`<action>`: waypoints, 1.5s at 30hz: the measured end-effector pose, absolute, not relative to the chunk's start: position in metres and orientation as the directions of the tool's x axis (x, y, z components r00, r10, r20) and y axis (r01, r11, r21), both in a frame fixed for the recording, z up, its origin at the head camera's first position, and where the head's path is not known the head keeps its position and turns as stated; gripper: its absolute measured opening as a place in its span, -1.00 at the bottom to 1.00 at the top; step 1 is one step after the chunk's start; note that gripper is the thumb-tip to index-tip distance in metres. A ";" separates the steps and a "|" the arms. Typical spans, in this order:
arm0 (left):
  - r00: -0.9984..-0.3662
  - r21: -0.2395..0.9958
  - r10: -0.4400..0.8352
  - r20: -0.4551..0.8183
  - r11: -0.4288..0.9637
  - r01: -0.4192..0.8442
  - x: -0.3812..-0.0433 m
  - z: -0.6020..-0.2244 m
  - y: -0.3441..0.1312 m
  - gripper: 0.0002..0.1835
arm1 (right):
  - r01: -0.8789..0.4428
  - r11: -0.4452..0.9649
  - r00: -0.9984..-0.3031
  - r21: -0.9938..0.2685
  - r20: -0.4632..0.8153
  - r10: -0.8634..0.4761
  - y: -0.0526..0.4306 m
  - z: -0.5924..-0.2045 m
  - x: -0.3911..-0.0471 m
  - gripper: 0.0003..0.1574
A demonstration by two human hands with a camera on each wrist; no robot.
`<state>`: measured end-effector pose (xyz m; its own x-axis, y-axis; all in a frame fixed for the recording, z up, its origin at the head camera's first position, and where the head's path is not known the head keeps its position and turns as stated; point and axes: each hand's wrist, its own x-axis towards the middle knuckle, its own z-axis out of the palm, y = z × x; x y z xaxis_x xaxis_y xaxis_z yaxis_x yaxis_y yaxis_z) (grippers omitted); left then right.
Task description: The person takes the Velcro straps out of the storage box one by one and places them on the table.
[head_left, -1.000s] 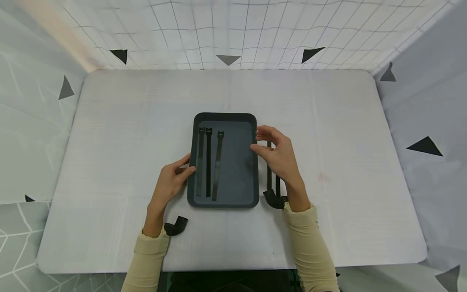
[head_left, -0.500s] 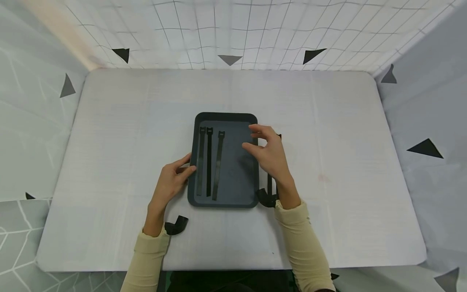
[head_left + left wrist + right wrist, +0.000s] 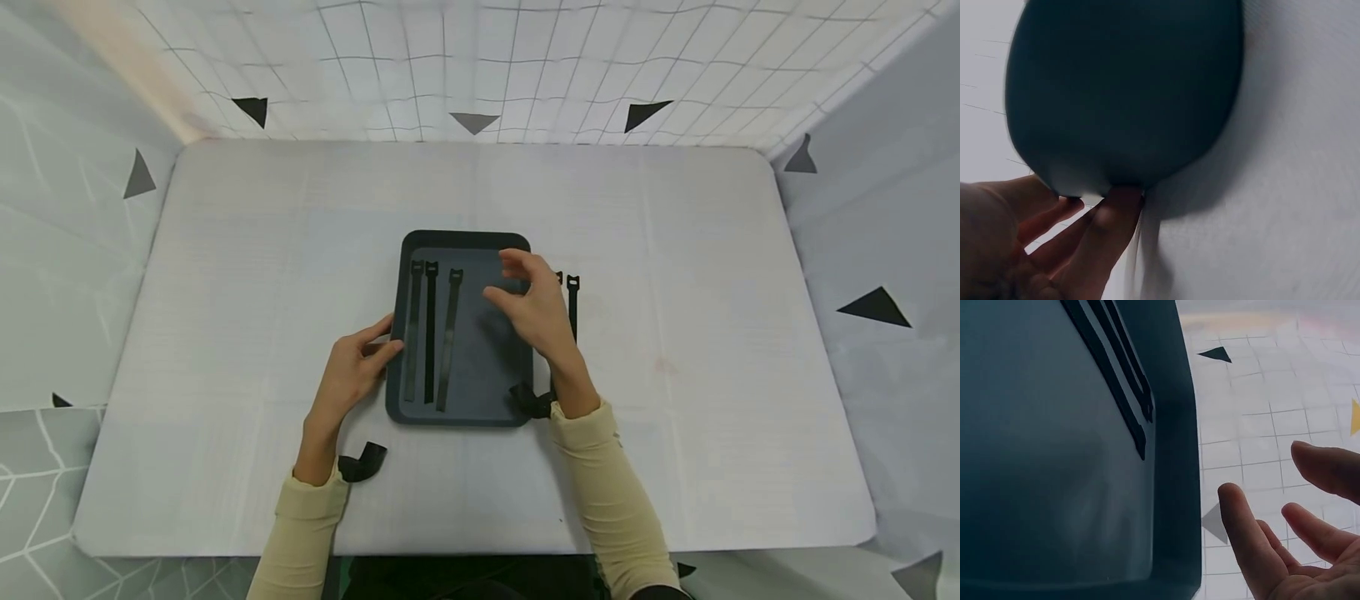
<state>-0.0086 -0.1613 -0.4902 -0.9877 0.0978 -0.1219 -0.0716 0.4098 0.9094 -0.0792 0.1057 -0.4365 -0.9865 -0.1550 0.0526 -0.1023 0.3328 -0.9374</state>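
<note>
Your white table (image 3: pixel 300 250) has a dark tray (image 3: pixel 480 358) near its middle, two black straps (image 3: pixel 573 304) lying just right of that.

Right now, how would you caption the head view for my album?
Left fingers hold a dark tray with three straps; right fingers hover above.

Gridded backdrop (image 3: pixel 558 67) past far edge of wht bench (image 3: pixel 720 350), gray triangle (image 3: pixel 474 122) btwn 2 blk triangles (image 3: pixel 253 110); gray panel (image 3: pixel 862 225) off R edge.

Left hand (image 3: pixel 352 368) grips tray (image 3: pixel 486 379); right hand (image 3: pixel 538 310) apparently above.
</note>
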 end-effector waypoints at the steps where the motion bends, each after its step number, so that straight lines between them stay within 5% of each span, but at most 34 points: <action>1: -0.988 0.909 0.098 -0.122 0.410 -0.071 -0.009 -0.490 -0.161 -0.45 | -0.101 0.337 -0.987 -0.936 0.051 -0.154 0.105 -0.437 -0.079 -0.35; 45: -0.984 0.898 0.107 -0.143 0.433 -0.083 -0.009 -0.487 -0.162 -0.43 | -0.049 0.527 -0.972 -0.848 -0.082 -0.222 0.064 -0.471 -0.102 -0.37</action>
<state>-0.0093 -0.1620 -0.4870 -0.9839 0.1073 -0.1429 -0.0831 0.4331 0.8975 -0.1018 0.0636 -0.4714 -0.9715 -0.2221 -0.0822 -0.0488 0.5273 -0.8483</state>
